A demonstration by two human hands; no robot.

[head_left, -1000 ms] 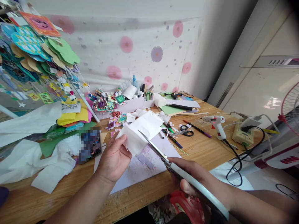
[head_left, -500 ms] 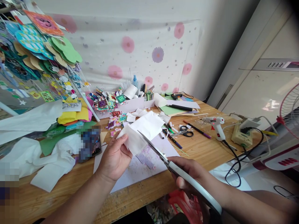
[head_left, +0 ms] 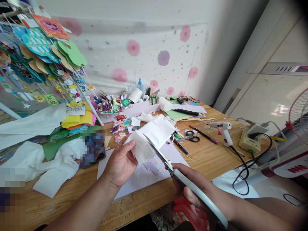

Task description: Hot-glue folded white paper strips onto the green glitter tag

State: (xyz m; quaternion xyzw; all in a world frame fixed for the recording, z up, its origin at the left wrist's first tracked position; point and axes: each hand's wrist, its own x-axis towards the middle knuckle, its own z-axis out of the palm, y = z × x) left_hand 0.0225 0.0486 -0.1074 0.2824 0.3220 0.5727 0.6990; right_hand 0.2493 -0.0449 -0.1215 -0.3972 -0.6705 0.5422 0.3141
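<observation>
Between thumb and fingers, my left hand (head_left: pixel 121 162) pinches the near left edge of a folded white sheet (head_left: pixel 157 130), thin like tissue or crepe paper. My right hand (head_left: pixel 192 183) grips a large pair of scissors (head_left: pixel 166 158) with pale handles. Their blade reaches up and left across the white sheet, its tip close to the fold by my left hand. The other blade is mostly hidden, likely beneath the sheet. Below both hands lies a pale lilac paper (head_left: pixel 156 176) strewn with small scraps.
Small black-handled scissors (head_left: pixel 192 136), pens (head_left: pixel 203 134) and a white glue gun (head_left: pixel 223 130) lie to the right, near a power strip (head_left: pixel 250 138) with cables. Crumpled white paper (head_left: pixel 57 166) and a phone (head_left: pixel 101 150) lie left. Paper ornaments (head_left: pixel 45 45) hang from a stand.
The white sheet and my left hand have shifted slightly right. The scissors stay laid across the sheet, with the right-hand fingers a little more closed on the handles.
</observation>
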